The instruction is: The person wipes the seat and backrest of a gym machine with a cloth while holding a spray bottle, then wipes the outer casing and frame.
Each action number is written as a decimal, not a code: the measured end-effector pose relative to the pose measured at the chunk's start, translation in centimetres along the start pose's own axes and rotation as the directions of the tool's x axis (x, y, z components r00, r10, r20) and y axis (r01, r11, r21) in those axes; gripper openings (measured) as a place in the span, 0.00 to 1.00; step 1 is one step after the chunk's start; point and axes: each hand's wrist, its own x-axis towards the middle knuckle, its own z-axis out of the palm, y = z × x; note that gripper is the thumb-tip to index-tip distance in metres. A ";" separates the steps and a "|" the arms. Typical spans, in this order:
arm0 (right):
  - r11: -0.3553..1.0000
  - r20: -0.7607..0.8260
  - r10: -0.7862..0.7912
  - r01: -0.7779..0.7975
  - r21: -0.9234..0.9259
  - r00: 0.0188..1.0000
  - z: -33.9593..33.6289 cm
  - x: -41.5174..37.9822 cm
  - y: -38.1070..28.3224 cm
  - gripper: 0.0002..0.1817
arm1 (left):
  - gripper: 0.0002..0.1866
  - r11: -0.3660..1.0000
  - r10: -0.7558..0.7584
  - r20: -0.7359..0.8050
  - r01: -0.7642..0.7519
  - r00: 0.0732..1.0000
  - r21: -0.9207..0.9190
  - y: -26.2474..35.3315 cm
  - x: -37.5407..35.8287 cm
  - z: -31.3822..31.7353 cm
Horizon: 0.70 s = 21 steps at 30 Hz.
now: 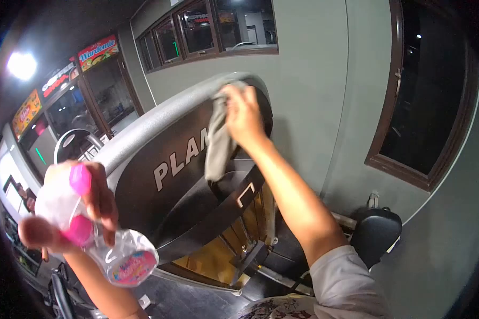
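In my left hand (90,204), on the left and close to the camera, is a clear spray bottle (131,258) with a bright pink spray head and a round pink label. My fingers wrap around its neck, and glare washes out part of the hand. A grey cloth (219,143) hangs from my right hand (245,119), which is closed on it at the top right of a gym machine's dark panel (143,204) with large white letters. The cloth drapes down over the lettering. Above the panel runs a silver rounded frame (154,114).
Below the panel are a dark ledge and a weight stack (213,266) behind bars. A black padded seat (377,234) stands at the right by the grey wall (311,106). A dark-framed window (426,95) is on the right; lit shop signs (98,52) are at upper left.
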 end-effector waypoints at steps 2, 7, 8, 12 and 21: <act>0.993 -0.133 0.047 -0.061 -0.100 0.990 0.2 -0.2 3.7 0.17 | 0.43 1.000 -0.013 0.021 0.013 1.000 0.027 0.8 0.6 1.5; 0.961 0.093 -0.130 0.102 0.259 0.987 1.4 -3.0 -4.1 0.15 | 0.37 1.000 -0.007 0.045 0.006 0.999 0.020 0.5 2.5 4.1; 0.944 0.223 -0.206 0.133 0.303 0.953 1.3 -4.1 -5.2 0.15 | 0.37 1.000 0.003 0.043 -0.003 0.999 0.003 0.1 2.9 4.4; 0.965 0.457 -0.073 -0.053 0.257 0.886 -2.0 -3.0 -1.6 0.10 | 0.32 0.999 0.030 0.056 -0.029 0.998 -0.019 -1.3 3.4 5.8; 0.977 0.508 0.171 -0.079 -0.197 0.844 -8.1 -4.3 5.1 0.15 | 0.23 0.986 -0.149 0.276 0.120 0.949 0.118 -3.1 0.3 7.1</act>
